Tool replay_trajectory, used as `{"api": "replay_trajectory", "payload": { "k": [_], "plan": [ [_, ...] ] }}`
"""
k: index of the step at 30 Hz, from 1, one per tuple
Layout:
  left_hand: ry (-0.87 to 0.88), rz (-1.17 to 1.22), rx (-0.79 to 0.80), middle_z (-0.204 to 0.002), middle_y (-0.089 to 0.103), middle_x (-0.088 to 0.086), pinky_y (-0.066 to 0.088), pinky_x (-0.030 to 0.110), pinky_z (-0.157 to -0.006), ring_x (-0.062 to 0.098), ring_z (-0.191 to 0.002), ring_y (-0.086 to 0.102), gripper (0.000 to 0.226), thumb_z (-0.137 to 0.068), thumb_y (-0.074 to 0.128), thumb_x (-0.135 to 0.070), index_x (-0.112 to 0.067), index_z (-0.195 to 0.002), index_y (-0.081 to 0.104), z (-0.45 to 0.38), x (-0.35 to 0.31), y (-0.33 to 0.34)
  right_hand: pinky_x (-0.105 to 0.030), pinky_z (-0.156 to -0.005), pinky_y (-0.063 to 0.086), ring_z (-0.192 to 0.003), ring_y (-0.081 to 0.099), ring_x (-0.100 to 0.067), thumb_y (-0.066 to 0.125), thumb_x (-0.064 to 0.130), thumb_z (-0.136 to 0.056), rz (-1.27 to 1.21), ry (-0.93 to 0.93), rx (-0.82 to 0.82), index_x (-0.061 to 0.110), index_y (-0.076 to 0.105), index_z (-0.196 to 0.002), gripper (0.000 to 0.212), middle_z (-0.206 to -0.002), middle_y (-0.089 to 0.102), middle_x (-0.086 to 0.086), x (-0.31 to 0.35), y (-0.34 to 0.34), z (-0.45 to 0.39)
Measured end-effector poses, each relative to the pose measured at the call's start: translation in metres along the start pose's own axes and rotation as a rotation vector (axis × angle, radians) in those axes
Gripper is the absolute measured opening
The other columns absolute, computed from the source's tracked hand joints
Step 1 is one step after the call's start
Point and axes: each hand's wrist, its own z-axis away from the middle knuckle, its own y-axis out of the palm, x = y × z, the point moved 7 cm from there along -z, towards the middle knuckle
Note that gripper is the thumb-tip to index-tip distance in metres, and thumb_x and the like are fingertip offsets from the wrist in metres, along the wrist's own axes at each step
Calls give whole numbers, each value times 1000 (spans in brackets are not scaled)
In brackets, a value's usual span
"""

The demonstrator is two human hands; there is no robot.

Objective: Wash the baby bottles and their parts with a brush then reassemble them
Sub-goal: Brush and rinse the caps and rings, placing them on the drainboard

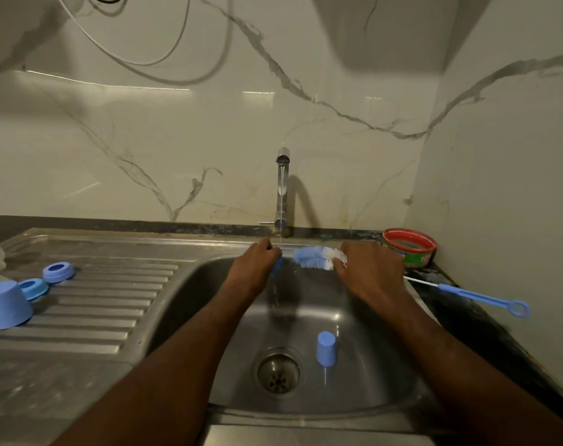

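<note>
One blue-and-white bristled bottle brush point(318, 257) is the main thing here, held sideways over the back edge of the stainless steel sink basin point(386, 365), right by the thin stream of water running from the chrome tap point(282, 188). The left hand point(254, 265) has its fingers curled around the blue handle end, and the right hand point(367, 268) is wrapped over the bristle end, so both hands are gripping the same brush. Bristles look fluffy, blue toward the handle and white toward the right hand.

Counting the blue bits: one small blue plastic cap point(325, 348) standing in the basin just beside the round metal drain point(278, 370), one bigger blue plastic cap point(8, 305) lying tipped on the ribbed steel drainboard point(96, 304), and two blue screw rings point(58, 271) near it, one partly hidden behind that cap. At the far left edge there's something clear, maybe a bottle, too cut off to tell.

On the dark counter to the right lies one thin blue-handled nipple brush point(479, 297) with a loop end, and behind it one red-rimmed round tub point(409, 247) in the corner. Marble-look wall behind, cables hanging up top.
</note>
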Motion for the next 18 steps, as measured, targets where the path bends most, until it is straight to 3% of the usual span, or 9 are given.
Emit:
{"api": "replay_trajectory", "payload": {
  "k": [4,8,11,13,16,18],
  "plan": [
    [-53,149,-10,-140,54,7,44,34,-108,20,-123,54,53,-91,73,-22,-16,-139,52,0,13,-1,-33,-74,43,-97,66,-20,51,58,-95,-4,-136,-37,34,67,-119,38,-105,72,2,15,4,5],
    [176,263,83,-132,62,6,50,36,-102,20,-118,59,50,-86,79,-24,-17,-132,58,2,-4,2,-35,-73,47,-91,66,-19,49,56,-96,-35,-177,-67,34,64,-115,33,-102,72,2,27,9,10],
    [185,313,-122,-120,58,-1,54,29,-87,10,-102,57,52,-75,87,-32,-21,-115,56,0,3,-13,-34,-70,42,-87,66,-20,49,58,-96,-52,-85,-123,33,67,-112,34,-96,72,3,21,7,10],
    [114,405,-224,-120,52,-2,50,26,-85,9,-102,51,62,-69,92,-34,-21,-114,52,-1,13,-16,-33,-68,40,-87,66,-19,48,59,-97,-100,-107,-132,34,68,-113,36,-97,73,3,28,4,9],
    [16,487,-149,-127,46,0,47,27,-92,11,-111,46,71,-68,92,-40,-21,-124,52,1,19,5,-29,-61,36,-78,61,-14,48,59,-98,-105,-240,-113,33,65,-115,35,-95,72,4,46,6,11],
    [25,518,-47,-132,49,2,46,30,-97,14,-116,49,70,-74,88,-43,-19,-131,53,3,13,21,-29,-62,36,-80,63,-14,47,57,-99,-91,-198,-107,33,62,-116,33,-96,70,4,43,7,8]
  ]
}}
